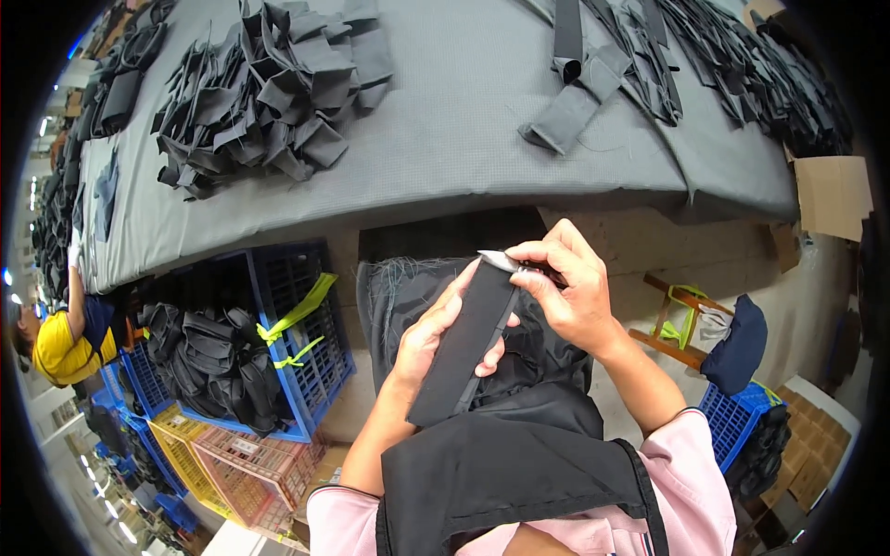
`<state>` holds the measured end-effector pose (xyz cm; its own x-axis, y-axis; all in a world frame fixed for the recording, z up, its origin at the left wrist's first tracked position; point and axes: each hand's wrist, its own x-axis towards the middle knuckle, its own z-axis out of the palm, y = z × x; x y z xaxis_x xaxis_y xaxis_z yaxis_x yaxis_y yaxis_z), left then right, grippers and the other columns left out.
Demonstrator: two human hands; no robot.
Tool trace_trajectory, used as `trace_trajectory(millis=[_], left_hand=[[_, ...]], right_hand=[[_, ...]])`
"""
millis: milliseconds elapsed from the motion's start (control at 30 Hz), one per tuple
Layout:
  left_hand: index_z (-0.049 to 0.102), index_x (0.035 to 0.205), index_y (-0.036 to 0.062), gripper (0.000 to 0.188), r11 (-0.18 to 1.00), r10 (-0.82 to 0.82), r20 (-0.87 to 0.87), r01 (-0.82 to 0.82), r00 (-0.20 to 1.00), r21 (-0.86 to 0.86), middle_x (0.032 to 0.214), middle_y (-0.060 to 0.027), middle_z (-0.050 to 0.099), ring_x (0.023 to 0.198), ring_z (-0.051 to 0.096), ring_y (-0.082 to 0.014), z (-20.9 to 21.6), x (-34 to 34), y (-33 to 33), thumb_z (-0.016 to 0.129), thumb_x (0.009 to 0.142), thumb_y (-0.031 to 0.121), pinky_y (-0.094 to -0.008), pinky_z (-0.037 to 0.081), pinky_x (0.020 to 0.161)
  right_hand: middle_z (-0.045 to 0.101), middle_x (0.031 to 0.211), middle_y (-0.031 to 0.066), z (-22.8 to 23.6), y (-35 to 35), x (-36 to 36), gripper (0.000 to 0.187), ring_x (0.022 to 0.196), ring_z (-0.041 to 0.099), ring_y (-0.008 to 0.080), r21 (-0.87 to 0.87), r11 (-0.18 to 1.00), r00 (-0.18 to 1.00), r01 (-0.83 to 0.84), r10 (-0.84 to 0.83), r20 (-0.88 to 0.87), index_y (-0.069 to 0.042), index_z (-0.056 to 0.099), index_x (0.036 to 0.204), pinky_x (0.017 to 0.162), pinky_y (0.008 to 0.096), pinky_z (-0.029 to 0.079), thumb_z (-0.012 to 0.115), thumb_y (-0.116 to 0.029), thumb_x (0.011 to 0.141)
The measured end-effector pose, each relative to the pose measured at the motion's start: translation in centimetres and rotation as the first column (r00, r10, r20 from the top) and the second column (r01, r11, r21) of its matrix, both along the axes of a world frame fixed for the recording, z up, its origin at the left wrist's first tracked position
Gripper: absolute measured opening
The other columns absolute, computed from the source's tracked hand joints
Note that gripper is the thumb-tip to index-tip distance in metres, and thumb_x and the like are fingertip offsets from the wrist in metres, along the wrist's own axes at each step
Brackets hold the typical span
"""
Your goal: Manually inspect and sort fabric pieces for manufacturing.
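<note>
My left hand [433, 335] grips a long, flat strip of black fabric [464, 347], thumb on one side and fingertips curled round the other. The strip slants over my lap, its far end up toward my right hand. My right hand [565, 287] is closed on small metal thread snips [499, 260], whose pointed silver blades lie across the strip's far end. Its palm side is partly hidden, and so are the handles of the snips. Under both hands, dark cloth with loose threads [400, 287] covers my lap.
Ahead stands a grey-covered table [445, 157] with a heap of dark fabric pieces [269, 93] and more strips [579, 102] at right. Blue crate [311, 352] with black pieces stands left; a wooden stool [672, 324] stands right. A person in yellow [65, 347] works far left.
</note>
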<state>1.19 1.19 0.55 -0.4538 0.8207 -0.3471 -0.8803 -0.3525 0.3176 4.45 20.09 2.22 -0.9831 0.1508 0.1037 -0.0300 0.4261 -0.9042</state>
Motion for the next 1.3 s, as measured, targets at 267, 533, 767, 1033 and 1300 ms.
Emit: trace_trajectory(millis=[267,533,767,1033,1300], left_hand=[[0.015,0.147,0.0114,0.061,1.000,0.018,-0.057,-0.018,0.998,-0.015,0.110,-0.0212,0.054,0.065,0.056,-0.0224,-0.5,0.0,-0.1,0.038,0.097,0.038,-0.0298,0.046,0.052],[0.020,0.146,0.0080,0.057,0.975,-0.004,-0.173,-0.035,0.985,-0.222,0.111,-0.0179,0.054,0.071,0.055,-0.0185,0.7,0.2,-0.1,0.039,0.098,0.031,-0.0284,0.047,0.060],[0.026,0.144,0.0065,0.056,0.918,-0.058,-0.307,-0.070,0.950,-0.391,0.111,-0.0153,0.055,0.071,0.055,-0.0139,0.9,0.7,0.2,0.043,0.096,0.030,-0.0255,0.047,0.061],[0.018,0.146,0.0066,0.062,0.996,-0.012,-0.111,0.002,0.994,-0.088,0.111,-0.0195,0.054,0.070,0.055,-0.0204,-0.2,0.3,-0.4,0.041,0.096,0.035,-0.0302,0.045,0.057],[0.019,0.145,0.0058,0.063,0.998,-0.019,-0.086,0.014,0.996,-0.065,0.110,-0.0196,0.055,0.068,0.055,-0.0211,-0.1,0.3,-0.3,0.041,0.096,0.037,-0.0290,0.044,0.055]], right_hand=[[0.051,0.078,0.0057,0.1,-0.5,0.9,0.021,0.059,0.054,0.0136,0.006,0.993,0.988,0.121,-0.120,-0.094,-0.003,0.065,0.093,0.049,0.0263,0.043,0.070,-0.003,0.073],[0.050,0.080,0.0054,-0.3,-1.1,0.8,0.024,0.062,0.050,0.0110,0.169,0.979,0.988,0.117,-0.097,-0.123,-0.001,0.065,0.095,0.051,0.0230,0.041,0.071,0.000,0.071],[0.048,0.086,0.0037,-0.7,-1.3,1.6,0.018,0.073,0.053,0.0080,-0.165,0.980,0.993,0.109,-0.100,0.063,0.003,0.063,0.095,0.059,0.0204,0.042,0.064,0.004,0.077],[0.048,0.086,0.0022,-1.5,-1.1,2.1,0.018,0.071,0.054,0.0073,-0.358,0.921,0.987,0.155,-0.128,0.097,0.001,0.061,0.093,0.061,0.0204,0.045,0.067,0.003,0.076],[0.049,0.085,0.0020,-1.2,-1.5,1.5,0.013,0.074,0.056,0.0079,-0.497,0.848,0.983,0.182,-0.138,0.125,0.002,0.061,0.091,0.066,0.0204,0.046,0.065,0.004,0.078]])
